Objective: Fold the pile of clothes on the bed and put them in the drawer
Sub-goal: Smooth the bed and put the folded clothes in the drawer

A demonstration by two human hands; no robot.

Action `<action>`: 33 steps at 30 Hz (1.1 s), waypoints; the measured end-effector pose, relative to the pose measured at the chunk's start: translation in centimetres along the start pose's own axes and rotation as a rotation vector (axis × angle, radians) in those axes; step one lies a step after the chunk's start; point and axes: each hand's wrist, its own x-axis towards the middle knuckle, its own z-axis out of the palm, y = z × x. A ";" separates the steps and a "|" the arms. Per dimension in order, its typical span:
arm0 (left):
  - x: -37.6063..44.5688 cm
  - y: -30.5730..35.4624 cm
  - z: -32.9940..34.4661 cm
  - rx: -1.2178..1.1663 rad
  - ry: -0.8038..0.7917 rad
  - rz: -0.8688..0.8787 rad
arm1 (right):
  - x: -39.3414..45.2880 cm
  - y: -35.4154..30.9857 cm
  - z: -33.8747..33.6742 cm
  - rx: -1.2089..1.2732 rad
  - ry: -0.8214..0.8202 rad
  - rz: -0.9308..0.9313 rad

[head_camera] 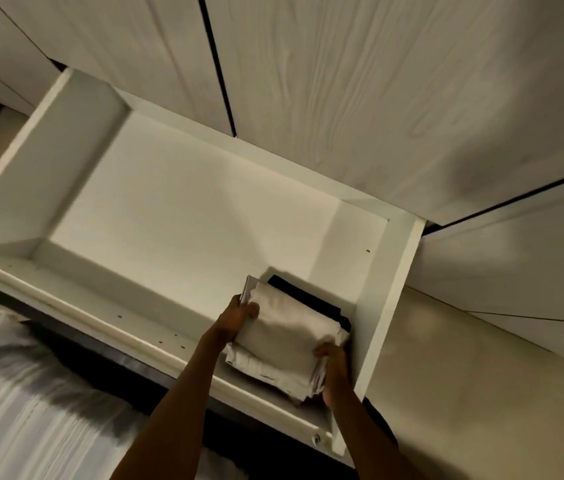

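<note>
A white drawer [66, 161] stands pulled out below me, its bottom mostly bare. In its near right corner is a stack of folded clothes [287, 337]: pale beige and white pieces on top, a black piece [308, 296] showing at the far edge. My left hand [237, 318] grips the stack's left side, thumb on top. My right hand [334, 370] grips its near right corner, fingers underneath. Whether the stack rests on the drawer bottom or hangs just above it is unclear.
Wood-grain cabinet fronts [343, 98] rise behind the drawer, with a dark gap between doors. A beige floor [464, 393] lies to the right. White striped bedding [14, 393] is at the lower left, blurred by motion.
</note>
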 end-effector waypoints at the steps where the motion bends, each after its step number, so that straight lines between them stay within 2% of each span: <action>1: -0.1 0.2 0.0 0.016 -0.017 0.016 | 0.1 0.0 0.0 0.004 -0.001 -0.008; 3: 0.1 -0.2 -0.2 0.070 -0.048 0.071 | -0.8 -0.3 0.4 -0.051 0.038 -0.132; 5: -0.1 -0.9 -0.7 0.219 -0.037 0.147 | -2.6 -0.8 0.7 -0.271 0.081 -0.369; 6: 0.0 -1.5 -1.1 0.373 0.008 0.208 | -3.5 -0.9 0.7 -0.455 0.118 -0.492; 8: 0.5 -3.3 -1.6 0.748 0.151 0.425 | -4.4 -0.9 1.0 -0.929 0.244 -0.859; 10: -0.7 -4.0 -1.1 1.003 0.261 0.612 | -4.5 -0.7 1.7 -1.304 0.156 -1.108; 13: -3.4 -4.7 0.7 1.240 0.192 0.765 | -3.1 0.7 1.4 -1.685 -0.035 -1.143; 15: -3.8 -5.8 1.1 1.297 0.112 0.717 | -1.8 1.5 0.8 -1.834 -0.082 -1.109; 17: -3.9 -6.9 1.4 1.313 0.129 0.608 | -1.3 1.6 0.7 -1.897 -0.092 -1.102; 20: -5.2 -7.0 1.9 1.311 0.182 0.572 | -1.9 0.5 1.2 -1.957 -0.111 -1.057; 25: -8.9 -7.0 2.3 1.210 0.375 0.453 | -4.5 -1.6 0.4 -1.939 -0.170 -1.259; 28: -11.3 -7.2 3.0 1.000 0.516 0.355 | -5.3 -2.2 -0.3 -1.968 -0.263 -1.309; 33: -17.6 -9.8 6.4 0.519 0.870 0.226 | -8.7 -2.9 -0.5 -2.044 -0.483 -1.469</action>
